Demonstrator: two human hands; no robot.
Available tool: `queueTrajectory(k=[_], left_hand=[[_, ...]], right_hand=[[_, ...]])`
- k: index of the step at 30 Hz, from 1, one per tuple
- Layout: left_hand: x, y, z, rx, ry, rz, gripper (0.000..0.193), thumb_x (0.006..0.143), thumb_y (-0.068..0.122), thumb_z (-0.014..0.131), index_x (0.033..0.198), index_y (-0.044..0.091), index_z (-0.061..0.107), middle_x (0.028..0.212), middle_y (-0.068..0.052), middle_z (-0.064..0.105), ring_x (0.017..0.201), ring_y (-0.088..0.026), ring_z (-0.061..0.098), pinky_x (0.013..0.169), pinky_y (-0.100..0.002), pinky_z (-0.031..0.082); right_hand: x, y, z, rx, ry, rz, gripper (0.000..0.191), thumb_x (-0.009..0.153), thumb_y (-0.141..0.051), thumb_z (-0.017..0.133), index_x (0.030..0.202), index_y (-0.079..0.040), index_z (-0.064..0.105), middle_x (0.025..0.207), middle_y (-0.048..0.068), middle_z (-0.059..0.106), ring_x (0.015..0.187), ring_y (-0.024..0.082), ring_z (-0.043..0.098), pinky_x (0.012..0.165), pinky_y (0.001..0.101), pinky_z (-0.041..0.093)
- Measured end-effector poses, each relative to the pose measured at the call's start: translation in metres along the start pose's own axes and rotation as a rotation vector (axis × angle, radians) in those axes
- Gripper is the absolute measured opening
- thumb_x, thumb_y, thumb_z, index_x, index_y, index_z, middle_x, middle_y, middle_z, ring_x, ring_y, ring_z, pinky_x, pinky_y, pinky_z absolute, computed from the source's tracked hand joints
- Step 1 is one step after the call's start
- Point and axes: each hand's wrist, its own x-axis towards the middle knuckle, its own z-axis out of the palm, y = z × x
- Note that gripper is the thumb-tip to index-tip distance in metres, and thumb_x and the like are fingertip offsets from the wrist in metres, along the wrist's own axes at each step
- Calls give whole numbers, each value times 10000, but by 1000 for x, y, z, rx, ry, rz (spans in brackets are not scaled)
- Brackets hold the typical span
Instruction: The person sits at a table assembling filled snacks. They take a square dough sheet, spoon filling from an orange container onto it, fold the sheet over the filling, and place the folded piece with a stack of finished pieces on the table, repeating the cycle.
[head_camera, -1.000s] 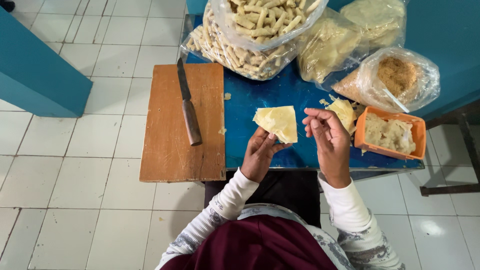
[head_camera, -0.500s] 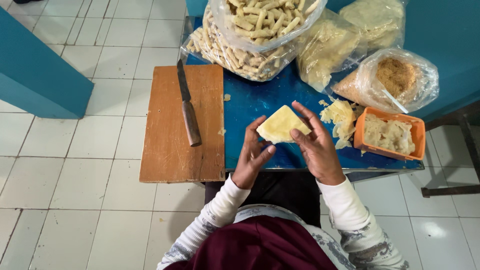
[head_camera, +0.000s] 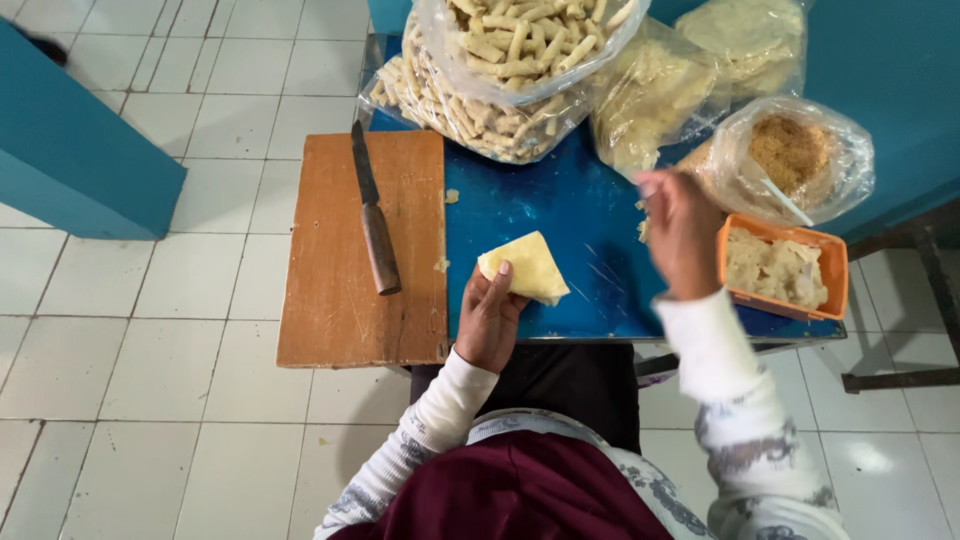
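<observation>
My left hand (head_camera: 489, 318) holds a pale yellow pastry sheet (head_camera: 526, 266) flat over the blue table (head_camera: 560, 210), thumb on top of it. My right hand (head_camera: 680, 228) is blurred in motion, raised over the table between the sheet and the clear bag with brown filling (head_camera: 793, 155). Whether it holds anything cannot be made out. An orange tray of pale filling (head_camera: 780, 268) sits just right of that hand.
A wooden cutting board (head_camera: 340, 290) with a knife (head_camera: 374, 214) lies left of the table. Big clear bags of rolled pastry sticks (head_camera: 500, 70) and stacked wrappers (head_camera: 650, 105) crowd the far side. White tiled floor and a teal wall panel (head_camera: 70, 160) are left.
My right hand has left the pastry sheet and swung right and away toward the bags. My left hand alone now holds the sheet, slightly lower.
</observation>
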Motion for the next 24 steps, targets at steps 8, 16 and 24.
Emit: queueTrajectory(k=[8, 16, 24], left_hand=[[5, -15, -8, -52, 16, 1, 362, 1102, 258, 517, 1346, -9, 510, 1334, -146, 624, 1249, -257, 613, 1101, -422, 487], [1, -12, -9, -113, -38, -31, 560, 1119, 263, 386, 1586, -38, 312, 1518, -157, 504, 1368, -227, 545, 1188, -386, 417], [-3, -19, -7, -9, -71, -6, 578, 1141, 296, 356, 1633, 8, 268, 1499, -145, 516, 1321, -203, 555, 1137, -374, 431]], right_hand=[[72, 31, 28, -287, -197, -101, 507, 873, 103, 593, 1331, -76, 715, 1119, 279, 678, 1013, 448, 641, 908, 494, 501], [-16, -27, 4, -195, 156, -251, 240, 927, 79, 675, 1116, -64, 714, 1060, 152, 665, 1047, 349, 642, 920, 463, 503], [-69, -72, 40, 204, -131, -218, 201, 858, -99, 807, 1026, -54, 708, 1014, 87, 699, 851, 219, 686, 707, 311, 541]])
